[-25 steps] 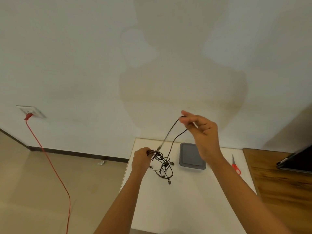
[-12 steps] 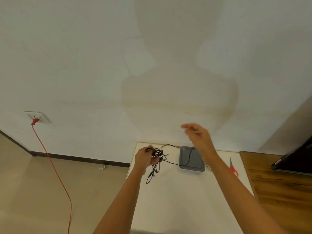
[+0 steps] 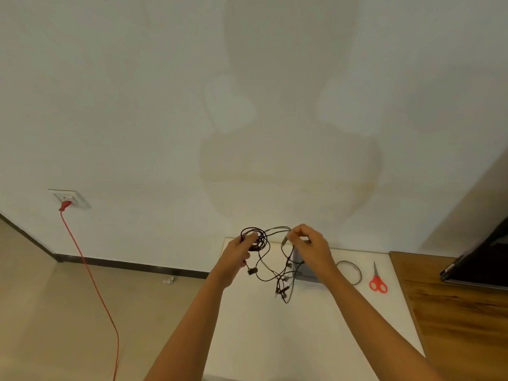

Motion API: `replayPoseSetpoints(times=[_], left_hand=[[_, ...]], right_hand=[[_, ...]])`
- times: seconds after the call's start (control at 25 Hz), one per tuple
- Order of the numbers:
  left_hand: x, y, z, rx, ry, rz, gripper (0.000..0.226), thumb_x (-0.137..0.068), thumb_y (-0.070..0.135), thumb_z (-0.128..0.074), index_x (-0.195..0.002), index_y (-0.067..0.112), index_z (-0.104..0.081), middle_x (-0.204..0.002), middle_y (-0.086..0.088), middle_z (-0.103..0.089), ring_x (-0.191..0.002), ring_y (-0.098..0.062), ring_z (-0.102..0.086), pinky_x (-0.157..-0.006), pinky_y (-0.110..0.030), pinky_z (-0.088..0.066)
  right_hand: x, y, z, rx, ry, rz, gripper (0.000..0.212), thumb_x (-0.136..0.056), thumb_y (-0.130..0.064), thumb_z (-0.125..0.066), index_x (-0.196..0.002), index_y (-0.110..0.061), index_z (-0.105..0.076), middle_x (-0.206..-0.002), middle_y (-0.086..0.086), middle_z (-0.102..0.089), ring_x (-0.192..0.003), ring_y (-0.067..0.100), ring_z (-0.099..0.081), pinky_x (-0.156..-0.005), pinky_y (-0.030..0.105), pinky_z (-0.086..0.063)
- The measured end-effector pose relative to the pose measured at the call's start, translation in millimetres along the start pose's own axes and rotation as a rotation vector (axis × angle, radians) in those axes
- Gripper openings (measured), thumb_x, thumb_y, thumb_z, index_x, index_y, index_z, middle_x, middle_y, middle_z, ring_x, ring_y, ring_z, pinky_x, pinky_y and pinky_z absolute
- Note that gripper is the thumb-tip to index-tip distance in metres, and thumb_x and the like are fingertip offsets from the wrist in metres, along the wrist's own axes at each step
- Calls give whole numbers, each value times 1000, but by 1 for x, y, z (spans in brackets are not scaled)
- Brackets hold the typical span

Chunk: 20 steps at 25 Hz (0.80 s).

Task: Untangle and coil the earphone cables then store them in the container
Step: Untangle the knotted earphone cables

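While tangled earphone cables (image 3: 259, 239) hang between hands, knotted bunch is gripped by left hand (image 3: 239, 251); free end is pinched by right hand (image 3: 310, 247), nearer container (image 3: 308, 276).

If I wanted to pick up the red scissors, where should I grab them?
Probably by the red handle loops of the scissors, reaching from the near side: they lie flat on the white table with loops nearest you, blades pointing away.
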<state>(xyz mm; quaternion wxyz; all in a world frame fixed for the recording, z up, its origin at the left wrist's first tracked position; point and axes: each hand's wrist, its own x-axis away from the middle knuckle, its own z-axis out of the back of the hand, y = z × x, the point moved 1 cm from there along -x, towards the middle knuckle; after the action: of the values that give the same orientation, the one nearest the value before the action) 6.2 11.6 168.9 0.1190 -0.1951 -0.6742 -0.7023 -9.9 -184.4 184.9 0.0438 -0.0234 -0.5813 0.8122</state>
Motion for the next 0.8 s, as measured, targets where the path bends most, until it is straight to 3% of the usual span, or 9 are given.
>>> replayPoseSetpoints(times=[0.08,0.16,0.28,0.44,0.56,0.72,0.8], left_hand=[[5,-8,6,-181,-19,-106,28,-92,46,-57,-99,20,-63,-89,8,-61,-74,-10,-47,-67,-22,-37],[3,-19,11,-279,80,-154,22,-92,40,-57,-93,20,-66,-82,8,-57,-80,-12,-52,-64,-17,-39],[-1,-32,17,-293,273,-57,26,-98,28,-47,-95,16,-70,-85,1,-61,-74,-7,-53,-53,-13,-38],[-4,-45,21,97,297,232,29,-99,31,-46,-89,15,-68,-79,3,-56,-59,-9,-38,-51,-21,-29],[-8,-48,18,253,342,292,29,-99,29,-46,-94,11,-68,-77,1,-60,-57,-10,-40,-48,-21,-32],[-5,-39,7,287,374,361,24,-98,22,-44,-102,5,-60,-82,-9,-60,-68,-17,-55,-56,-27,-44],[1,-30,-1,159,317,364,24,-94,17,-53,-115,7,-54,-110,-12,-57,-97,-26,-58,-77,-38,-48]], right_hand=[[-4,-13,16,-217,103,-34,12,-92,-19,-58,-82,-13,-62,-87,-1,-66,-81,19,-66,-70,32,-48],[-7,-29,33,-415,190,-30,11,-94,-14,-55,-83,-11,-59,-85,4,-65,-82,21,-66,-69,31,-48],[-6,-54,52,-645,270,20,18,-98,-13,-47,-83,-17,-54,-81,6,-65,-75,22,-65,-63,25,-49],[-7,-70,69,-883,418,110,20,-100,-17,-43,-83,-23,-51,-76,0,-67,-70,20,-64,-56,21,-46],[-6,-70,74,-1002,510,168,17,-101,-18,-41,-87,-22,-50,-77,-2,-67,-67,17,-61,-55,20,-43],[-6,-68,61,-979,358,97,19,-101,-16,-40,-85,-17,-51,-82,1,-70,-56,13,-55,-45,18,-39],[-6,-72,53,-880,182,62,18,-100,-13,-40,-87,-13,-52,-92,4,-72,-46,9,-45,-38,16,-33]])
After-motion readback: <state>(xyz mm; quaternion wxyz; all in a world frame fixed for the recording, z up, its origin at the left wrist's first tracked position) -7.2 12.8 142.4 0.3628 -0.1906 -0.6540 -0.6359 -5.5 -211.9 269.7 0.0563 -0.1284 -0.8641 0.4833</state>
